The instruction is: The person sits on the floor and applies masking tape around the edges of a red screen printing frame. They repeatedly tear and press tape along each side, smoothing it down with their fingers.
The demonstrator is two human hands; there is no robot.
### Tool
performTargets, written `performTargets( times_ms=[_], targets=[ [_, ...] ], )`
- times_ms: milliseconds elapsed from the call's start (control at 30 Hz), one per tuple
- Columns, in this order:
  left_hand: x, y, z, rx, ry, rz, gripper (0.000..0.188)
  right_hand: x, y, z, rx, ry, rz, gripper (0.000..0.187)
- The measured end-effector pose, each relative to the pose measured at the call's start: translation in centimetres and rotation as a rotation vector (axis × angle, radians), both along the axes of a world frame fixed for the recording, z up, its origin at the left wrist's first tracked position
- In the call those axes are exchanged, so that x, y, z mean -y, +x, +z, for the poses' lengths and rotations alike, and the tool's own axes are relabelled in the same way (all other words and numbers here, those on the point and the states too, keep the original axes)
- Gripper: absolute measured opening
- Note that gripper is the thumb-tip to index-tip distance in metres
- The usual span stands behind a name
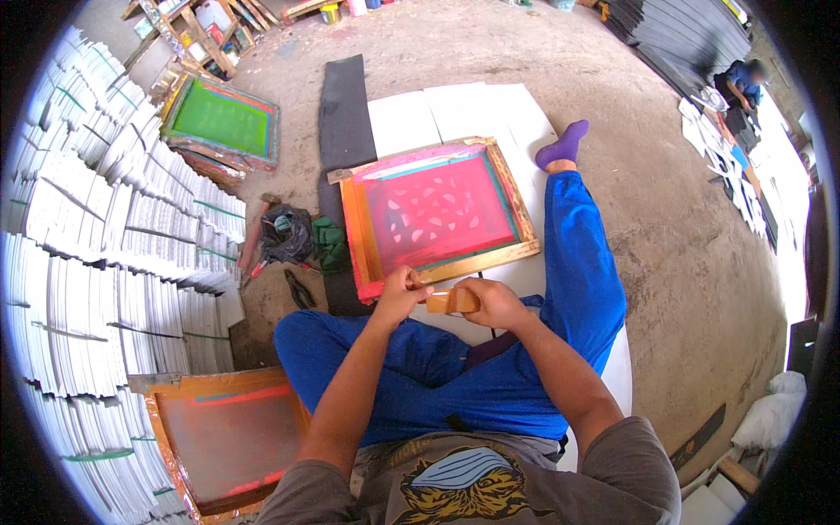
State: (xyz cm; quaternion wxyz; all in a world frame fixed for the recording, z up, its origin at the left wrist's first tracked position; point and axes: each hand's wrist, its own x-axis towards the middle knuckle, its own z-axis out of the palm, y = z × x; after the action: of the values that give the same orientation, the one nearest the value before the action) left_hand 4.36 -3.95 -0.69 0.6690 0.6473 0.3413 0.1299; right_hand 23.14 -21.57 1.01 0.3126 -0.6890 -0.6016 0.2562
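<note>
My right hand (499, 306) is closed around a small brown tape roll (462, 301) above my lap. The fingers of my left hand (399, 297) pinch together at the left end of the tape, where a short stretch spans the gap between the hands. Just beyond them lies a screen-printing frame (530, 246) of wood, with a pink mesh (437, 206) marked by pale patches. It rests on white sheets (407, 118) spread over the floor, near the lower edge of the frame where my left hand is.
Tall stacks of white sheets (96, 297) line the left. A green screen frame (223, 118) stands at the far left, another screen frame (232, 437) beside my left thigh. A black plastic bag (286, 232) and pliers (299, 289) lie nearby. A person (742, 83) sits far right.
</note>
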Motion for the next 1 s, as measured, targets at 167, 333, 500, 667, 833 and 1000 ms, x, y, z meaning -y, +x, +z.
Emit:
performTargets(
  times_ms=[167,333,500,667,833,1000],
  targets=[
    [-1.4,0.4,1.7,0.015,-0.014,-0.023,0.039,0.0,0.3,-0.4,0.147,-0.063,0.032,0.055],
    [-1.3,0.8,3.1,-0.011,-0.02,-0.004,0.036,-0.1,-0.3,1.5,0.059,-0.003,-0.02,0.05],
    [-0.7,0.6,2.0,0.001,0.011,-0.004,0.032,-0.2,-0.4,-0.7,-0.089,-0.029,-0.112,0.032],
    [-0.5,0.3,2.4,0.065,0.017,0.03,0.029,-0.5,-0.9,-0.2,-0.124,-0.082,-0.202,0.023],
    [-0.7,0.3,2.9,-0.002,-0.028,0.119,0.026,-0.6,-0.9,-0.7,-0.135,-0.106,-0.223,0.022],
    [-0.9,-0.3,2.4,-0.05,0.103,0.296,0.03,-0.5,-0.7,-1.0,-0.18,-0.087,-0.218,0.031]
  ],
)
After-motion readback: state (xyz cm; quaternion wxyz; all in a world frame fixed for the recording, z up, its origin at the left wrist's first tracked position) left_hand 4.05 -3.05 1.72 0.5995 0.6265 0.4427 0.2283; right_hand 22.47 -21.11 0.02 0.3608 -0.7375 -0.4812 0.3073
